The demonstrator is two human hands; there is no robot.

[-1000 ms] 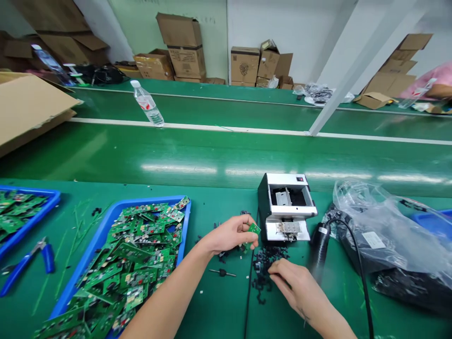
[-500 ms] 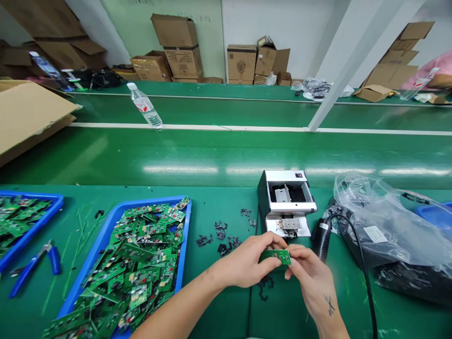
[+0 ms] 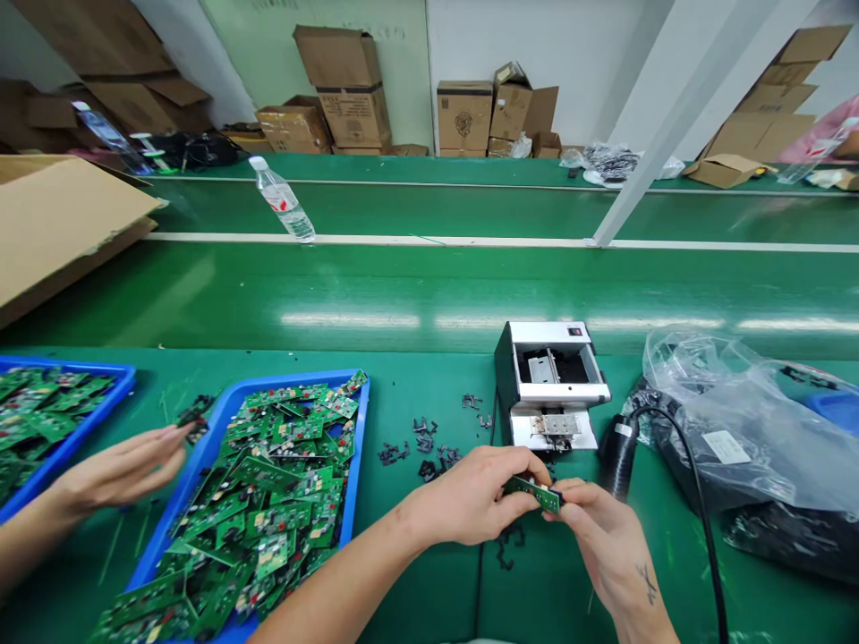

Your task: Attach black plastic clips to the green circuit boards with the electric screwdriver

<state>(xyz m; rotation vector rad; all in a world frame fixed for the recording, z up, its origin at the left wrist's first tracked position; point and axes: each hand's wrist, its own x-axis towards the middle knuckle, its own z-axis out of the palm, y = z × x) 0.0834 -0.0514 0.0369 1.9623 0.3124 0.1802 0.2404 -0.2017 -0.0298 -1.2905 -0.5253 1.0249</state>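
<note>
Between my two hands is a small green circuit board, tilted with its edge toward me. My left hand pinches its left part between thumb and fingers. The fingertips of my right hand close on the board's right end, where a small dark part shows, partly hidden by the fingers. Just beyond my hands stands a black and white machine with a metal fixture at its front. Small black plastic clips lie scattered left of the machine, and a few more lie below my hands.
A blue tray heaped with circuit boards stands to my left. Another person's hand holds dark parts beside it, near a second blue tray. At right are a black corded tool and a plastic bag. Farther back stands a bottle.
Another person's hand has come in from the left, over where the blue-handled pliers lay. The circuit board in my hands has turned more edge-on. The view has shifted slightly.
</note>
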